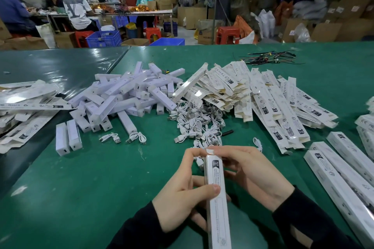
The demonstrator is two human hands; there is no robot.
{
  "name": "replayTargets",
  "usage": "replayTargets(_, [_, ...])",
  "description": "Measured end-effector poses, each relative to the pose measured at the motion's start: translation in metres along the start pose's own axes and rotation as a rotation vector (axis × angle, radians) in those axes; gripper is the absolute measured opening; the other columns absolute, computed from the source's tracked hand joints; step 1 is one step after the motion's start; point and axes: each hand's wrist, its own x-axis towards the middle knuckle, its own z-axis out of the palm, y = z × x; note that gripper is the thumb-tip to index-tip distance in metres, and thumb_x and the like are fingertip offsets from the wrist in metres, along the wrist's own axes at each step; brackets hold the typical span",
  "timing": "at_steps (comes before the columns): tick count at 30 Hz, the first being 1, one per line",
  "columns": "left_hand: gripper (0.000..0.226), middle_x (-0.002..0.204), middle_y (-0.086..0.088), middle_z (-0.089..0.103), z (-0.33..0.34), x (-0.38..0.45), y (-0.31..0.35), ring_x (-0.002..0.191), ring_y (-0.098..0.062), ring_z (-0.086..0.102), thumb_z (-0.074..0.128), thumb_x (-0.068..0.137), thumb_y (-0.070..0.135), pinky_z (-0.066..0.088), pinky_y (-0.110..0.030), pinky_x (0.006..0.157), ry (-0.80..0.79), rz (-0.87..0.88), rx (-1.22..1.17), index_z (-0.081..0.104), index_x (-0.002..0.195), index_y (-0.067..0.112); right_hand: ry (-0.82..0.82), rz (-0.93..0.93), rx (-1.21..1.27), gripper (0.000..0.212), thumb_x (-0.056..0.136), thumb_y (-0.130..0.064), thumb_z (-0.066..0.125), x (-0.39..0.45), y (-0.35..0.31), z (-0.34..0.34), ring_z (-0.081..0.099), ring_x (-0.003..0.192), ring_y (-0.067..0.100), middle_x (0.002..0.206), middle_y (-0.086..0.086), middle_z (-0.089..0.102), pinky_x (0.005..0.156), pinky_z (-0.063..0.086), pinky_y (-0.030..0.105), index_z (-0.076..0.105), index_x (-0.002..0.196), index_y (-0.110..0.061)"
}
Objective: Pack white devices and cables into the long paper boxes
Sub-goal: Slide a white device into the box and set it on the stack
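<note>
Head camera view, looking down at a long white printed paper box [217, 198] held lengthwise above a green table [91, 188], its far end pointing away from the person. Left hand [182, 194] grips the box from its left side, thumb pressed on the printed top face, forefinger arched up to the far end. Right hand [253, 176] curls round the box from the right, fingertips meeting the small white end flap [210, 150] at the far end. Both arms wear black sleeves.

Just beyond the hands lies a tangled heap of short white USB cables [198, 121]. Left of the cables is a pile of white rectangular plastic devices [129, 95], with two of them lying side by side nearer the person and two loose cables beside those. Right of and behind the cables spreads a heap of flat, unfolded white paper boxes [263, 99]. Near the right edge lie several assembled long boxes [344, 172] side by side. More flat boxes sit at the far left [26, 107]. A bundle of thin dark wires [269, 58] rests at the table's far side. Beyond the table, people sit at another bench among cardboard cartons, blue crates and red stools.
</note>
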Motion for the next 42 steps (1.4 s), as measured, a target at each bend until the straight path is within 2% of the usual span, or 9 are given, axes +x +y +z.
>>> replayTargets(11, [0.028, 0.092, -0.023, 0.070, -0.004, 0.002, -0.002, 0.054, -0.033, 0.065, 0.061, 0.084, 0.022, 0.049, -0.032, 0.046, 0.032, 0.058, -0.059, 0.041, 0.094, 0.038, 0.008, -0.112, 0.010, 0.018, 0.086, -0.013, 0.062, 0.000, 0.000, -0.001, 0.066, 0.075, 0.012, 0.084, 0.009, 0.074, 0.066, 0.054, 0.019, 0.079, 0.086, -0.007])
replayTargets(14, [0.035, 0.086, -0.027, 0.069, -0.006, 0.002, 0.000, 0.046, -0.030, 0.060, 0.058, 0.084, 0.018, 0.051, -0.033, 0.046, 0.069, 0.089, -0.114, 0.037, 0.107, 0.034, 0.028, -0.203, -0.030, 0.021, 0.087, -0.011, 0.059, -0.002, 0.002, 0.004, 0.066, 0.075, 0.010, 0.081, 0.007, 0.073, 0.066, 0.054, 0.018, 0.079, 0.084, -0.009])
replayTargets(18, [0.038, 0.082, -0.033, 0.066, -0.008, 0.001, 0.005, 0.038, -0.026, 0.056, 0.055, 0.086, 0.017, 0.047, -0.026, 0.041, 0.041, 0.082, -0.137, 0.033, 0.116, 0.025, 0.006, -0.301, -0.152, 0.004, 0.079, -0.009, 0.070, -0.002, 0.005, 0.006, 0.066, 0.082, 0.020, 0.093, 0.021, 0.073, 0.078, 0.056, 0.033, 0.071, 0.076, -0.007])
replayTargets(23, [0.063, 0.075, -0.035, 0.063, -0.013, 0.002, 0.017, 0.032, -0.026, 0.055, 0.066, 0.080, 0.037, 0.042, -0.021, 0.030, 0.010, -0.019, -0.357, 0.035, 0.129, 0.011, -0.023, -0.256, -0.021, 0.032, 0.064, -0.028, 0.076, 0.001, 0.010, 0.009, 0.062, 0.073, 0.016, 0.080, 0.009, 0.070, 0.065, 0.053, 0.029, 0.068, 0.091, -0.012])
replayTargets(26, [0.071, 0.075, -0.027, 0.065, -0.021, 0.004, 0.014, 0.037, -0.024, 0.054, 0.049, 0.073, 0.062, 0.040, -0.019, 0.030, 0.221, 0.059, -0.635, 0.057, 0.117, 0.007, 0.074, -0.310, 0.059, 0.038, 0.060, -0.035, 0.079, 0.003, 0.012, 0.010, 0.062, 0.076, 0.020, 0.089, 0.010, 0.067, 0.067, 0.052, 0.033, 0.073, 0.095, -0.021])
replayTargets(29, [0.079, 0.079, -0.010, 0.064, -0.029, 0.006, 0.012, 0.059, -0.018, 0.059, 0.042, 0.072, 0.075, 0.049, -0.026, 0.044, 0.435, 0.161, -0.544, 0.069, 0.113, 0.013, 0.116, -0.368, -0.051, 0.035, 0.059, -0.026, 0.084, 0.002, 0.019, 0.014, 0.056, 0.065, 0.016, 0.084, 0.008, 0.063, 0.055, 0.048, 0.020, 0.072, 0.090, -0.016])
replayTargets(36, [0.049, 0.093, -0.006, 0.069, -0.030, 0.015, 0.004, 0.085, -0.023, 0.064, 0.071, 0.066, 0.027, 0.053, -0.040, 0.073, 0.822, 0.184, -0.382, 0.053, 0.110, 0.016, -0.145, -0.369, -0.382, 0.035, 0.060, -0.027, 0.089, -0.003, 0.037, 0.025, 0.059, 0.060, 0.012, 0.073, -0.006, 0.059, 0.055, 0.048, 0.027, 0.062, 0.084, -0.026])
replayTargets(39, [0.043, 0.086, -0.013, 0.071, -0.033, 0.015, 0.003, 0.066, -0.021, 0.067, 0.067, 0.081, 0.008, 0.058, -0.033, 0.060, 0.859, 0.163, -0.428, 0.050, 0.121, 0.007, -0.201, -0.369, -0.398, 0.026, 0.070, -0.039, 0.080, -0.003, 0.035, 0.025, 0.061, 0.061, 0.018, 0.076, -0.003, 0.065, 0.059, 0.051, 0.036, 0.066, 0.086, -0.026])
replayTargets(42, [0.032, 0.079, -0.015, 0.073, -0.033, 0.012, 0.006, 0.053, -0.018, 0.064, 0.055, 0.093, 0.003, 0.054, -0.026, 0.048, 0.804, 0.159, -0.468, 0.051, 0.124, -0.002, -0.056, -0.493, -0.493, 0.021, 0.081, -0.047, 0.065, -0.001, 0.032, 0.020, 0.063, 0.069, 0.028, 0.076, -0.001, 0.067, 0.065, 0.053, 0.044, 0.067, 0.085, -0.027])
